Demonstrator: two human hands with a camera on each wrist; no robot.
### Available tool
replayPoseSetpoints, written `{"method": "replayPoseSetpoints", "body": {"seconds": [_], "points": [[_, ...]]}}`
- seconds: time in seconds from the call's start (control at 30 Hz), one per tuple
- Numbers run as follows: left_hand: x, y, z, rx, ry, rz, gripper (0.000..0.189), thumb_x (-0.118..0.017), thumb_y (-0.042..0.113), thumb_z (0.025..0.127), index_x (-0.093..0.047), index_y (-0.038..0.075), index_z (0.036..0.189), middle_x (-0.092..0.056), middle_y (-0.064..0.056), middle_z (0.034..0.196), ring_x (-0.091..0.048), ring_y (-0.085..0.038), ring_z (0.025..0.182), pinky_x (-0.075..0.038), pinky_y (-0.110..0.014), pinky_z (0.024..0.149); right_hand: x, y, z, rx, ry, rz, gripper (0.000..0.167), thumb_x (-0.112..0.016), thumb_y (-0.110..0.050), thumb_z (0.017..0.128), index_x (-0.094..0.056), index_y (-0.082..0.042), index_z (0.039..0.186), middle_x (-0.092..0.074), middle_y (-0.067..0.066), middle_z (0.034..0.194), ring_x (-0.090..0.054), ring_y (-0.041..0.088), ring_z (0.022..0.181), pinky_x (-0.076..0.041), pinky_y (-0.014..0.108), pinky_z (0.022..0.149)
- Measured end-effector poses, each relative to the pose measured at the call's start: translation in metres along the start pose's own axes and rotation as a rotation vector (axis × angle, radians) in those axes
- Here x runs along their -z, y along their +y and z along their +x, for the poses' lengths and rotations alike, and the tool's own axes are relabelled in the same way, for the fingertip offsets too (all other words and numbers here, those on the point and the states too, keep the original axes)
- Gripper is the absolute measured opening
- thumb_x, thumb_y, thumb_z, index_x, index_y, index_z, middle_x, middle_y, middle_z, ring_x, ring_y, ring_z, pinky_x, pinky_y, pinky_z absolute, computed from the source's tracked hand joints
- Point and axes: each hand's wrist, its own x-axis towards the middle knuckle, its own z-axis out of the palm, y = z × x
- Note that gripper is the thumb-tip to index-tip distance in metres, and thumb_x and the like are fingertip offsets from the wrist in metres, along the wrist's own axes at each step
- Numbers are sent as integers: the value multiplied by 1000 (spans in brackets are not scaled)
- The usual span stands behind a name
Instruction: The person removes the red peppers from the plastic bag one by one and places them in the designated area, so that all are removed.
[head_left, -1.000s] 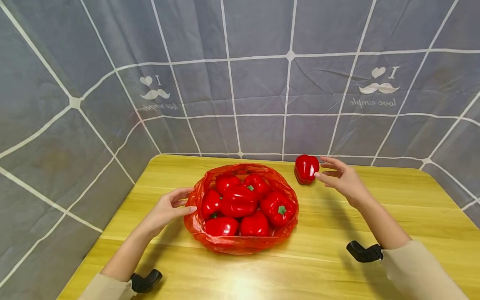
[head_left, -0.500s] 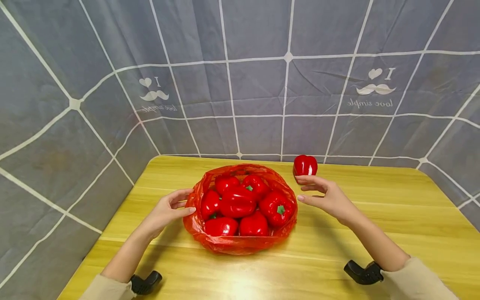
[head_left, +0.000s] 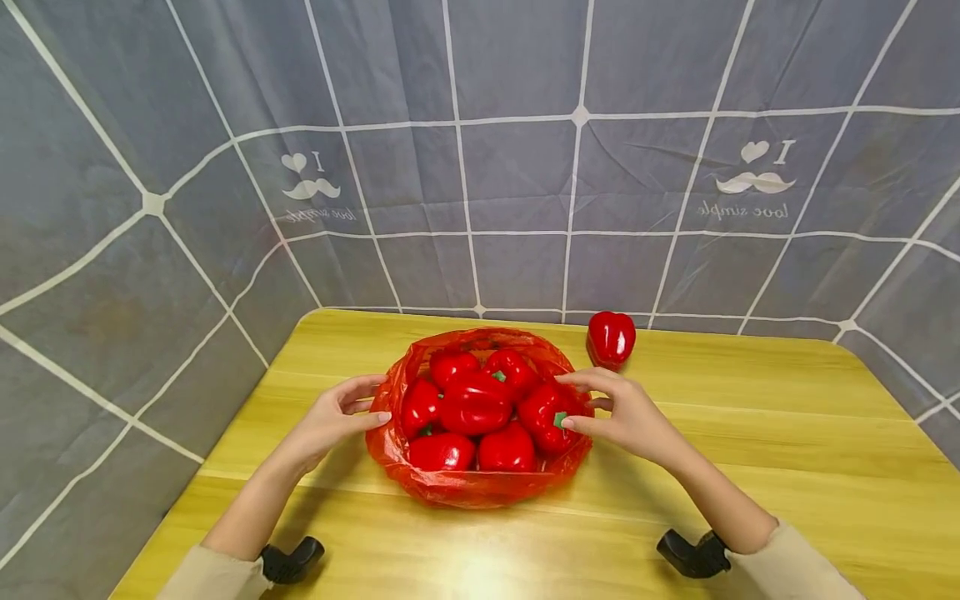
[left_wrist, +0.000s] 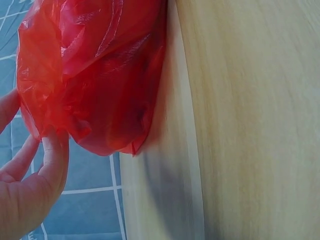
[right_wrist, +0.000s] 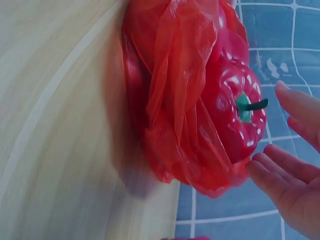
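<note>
An open red plastic bag (head_left: 480,492) full of several glossy red bell peppers (head_left: 477,403) sits on the table. At its left rim, my left hand (head_left: 337,417) holds the plastic, thumb at the edge and fingers against the outside; the left wrist view shows these fingers (left_wrist: 52,155) at the film. Over the bag's right side is my right hand (head_left: 618,417), thumb and fingers spread around the bell pepper with a green stem (right_wrist: 232,112). A gap shows between that pepper and the thumb in the right wrist view. Another bell pepper (head_left: 611,340) lies outside, behind the right hand.
The yellow wood-grain table (head_left: 772,417) stretches to both sides of the bag. A grey curtain (head_left: 517,175) with white grid lines hangs along the back and left edges. Each wrist wears a black camera, such as the right one (head_left: 693,557).
My right hand has moved left and nearer, away from the loose bell pepper to the bag's right side. My left hand, the bag and the loose pepper have stayed in place.
</note>
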Motion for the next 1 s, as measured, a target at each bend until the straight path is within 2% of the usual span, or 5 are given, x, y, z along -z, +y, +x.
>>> {"method": "replayPoseSetpoints", "body": {"seconds": [0.17,0.37,0.63,0.87,1.0], "points": [[1,0,1,5,5,10,61,-70,7,82,-41,-8,133,-46,-27,129,-51,-37,113,-49,-24,83,-5,-4,5,51,-13,-60,49,-80,-14,72,-62,-4,117,-62,10,112,-59,27,96,-54,39,76],[1,-1,1,9,10,10,61,-71,7,81,-41,-8,133,-48,-26,127,-54,-32,110,-50,-24,82,-11,-9,8,98,8,-186,50,-83,-17,68,-65,-6,114,-63,6,109,-58,23,99,-53,38,77],[0,0,0,24,10,0,61,-71,7,81,-42,-8,133,-48,-25,127,-56,-30,109,-51,-25,81,-21,-5,10,112,17,-310,48,-83,-22,69,-67,-9,112,-63,6,107,-58,24,100,-51,42,80],[1,2,2,0,10,18,60,-70,7,82,-42,-9,132,-49,-27,125,-53,-35,110,-50,-24,81,-26,-5,10,96,33,-353,49,-84,-23,67,-67,-9,111,-62,8,108,-59,25,98,-53,40,78],[1,2,2,17,14,16,60,-71,6,81,-42,-8,133,-49,-26,126,-53,-35,110,-50,-24,81,-29,-7,12,106,47,-374,50,-85,-24,66,-68,-9,110,-62,8,106,-59,24,96,-53,39,77]]}}
